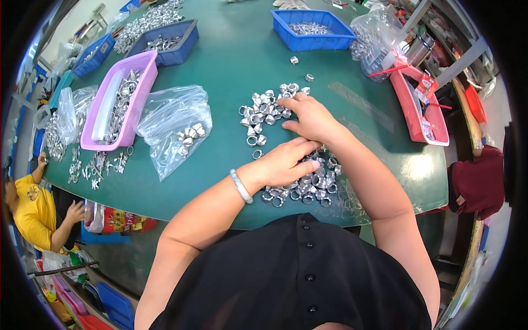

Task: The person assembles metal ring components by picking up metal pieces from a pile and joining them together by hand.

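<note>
Silver-coloured metal rings lie in two loose heaps on the green table (231, 71). Over the farther heap of rings (261, 107), my right hand (311, 118) is open, index finger and thumb apart, the fingertips touching the rings at its right side. My left hand (286, 164) lies stretched out above the nearer heap of rings (308, 190), its fingers extended and partly beneath my right wrist. Both palms are hidden, as are the rings under them. A pale bangle (240, 186) circles my left wrist.
Left of the heaps lies a clear plastic bag (179, 113) with several rings in it. Beyond it are a pink basket (146, 82) and a blue bin (190, 41) of metal parts. Another blue bin (280, 33) stands far off, a red basket (407, 104) at right. A person (33, 212) sits at left.
</note>
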A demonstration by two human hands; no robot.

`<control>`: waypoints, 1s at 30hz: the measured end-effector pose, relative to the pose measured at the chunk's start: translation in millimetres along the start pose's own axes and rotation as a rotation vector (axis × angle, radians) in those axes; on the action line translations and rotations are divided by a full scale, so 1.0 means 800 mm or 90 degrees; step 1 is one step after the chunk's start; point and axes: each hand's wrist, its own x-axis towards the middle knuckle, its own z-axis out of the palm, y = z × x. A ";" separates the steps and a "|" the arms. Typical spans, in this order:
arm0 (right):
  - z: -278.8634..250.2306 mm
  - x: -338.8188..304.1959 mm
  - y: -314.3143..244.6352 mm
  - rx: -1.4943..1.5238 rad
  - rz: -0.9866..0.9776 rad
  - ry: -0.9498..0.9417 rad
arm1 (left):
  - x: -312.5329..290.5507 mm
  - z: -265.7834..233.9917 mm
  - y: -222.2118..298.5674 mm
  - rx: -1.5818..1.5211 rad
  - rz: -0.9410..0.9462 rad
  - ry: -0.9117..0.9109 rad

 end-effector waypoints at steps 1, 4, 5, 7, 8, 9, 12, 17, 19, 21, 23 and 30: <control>0.001 0.002 -0.004 -0.031 0.019 -0.010 | -0.001 0.001 0.000 -0.012 -0.005 0.008; 0.005 0.008 -0.014 -0.026 0.028 0.014 | -0.003 0.003 -0.002 -0.012 0.011 0.043; 0.006 0.009 -0.016 -0.011 0.044 0.023 | -0.005 0.004 -0.002 -0.013 0.011 0.047; 0.008 0.010 -0.012 -0.011 0.050 0.026 | -0.003 0.006 0.001 -0.022 0.021 0.071; 0.009 0.011 -0.010 -0.006 0.056 0.029 | -0.003 0.006 0.002 -0.023 0.024 0.073; 0.009 0.011 -0.008 -0.009 0.054 0.027 | -0.004 0.005 0.003 0.007 0.026 0.083; 0.007 0.011 -0.003 0.023 0.038 0.015 | -0.005 0.003 0.006 0.051 0.013 0.113; 0.004 0.006 0.005 0.071 0.029 -0.023 | -0.008 0.002 0.006 0.054 -0.013 0.212; 0.009 0.002 0.012 0.073 0.005 -0.005 | -0.007 0.001 0.004 0.090 -0.021 0.258; 0.011 -0.001 0.016 0.077 -0.018 0.014 | -0.007 -0.003 0.003 0.093 -0.001 0.289; 0.010 -0.003 0.018 0.071 -0.027 -0.003 | -0.006 -0.012 0.006 0.106 -0.055 0.348; 0.007 -0.012 0.014 0.199 0.010 0.053 | -0.005 -0.032 -0.010 0.061 -0.096 0.496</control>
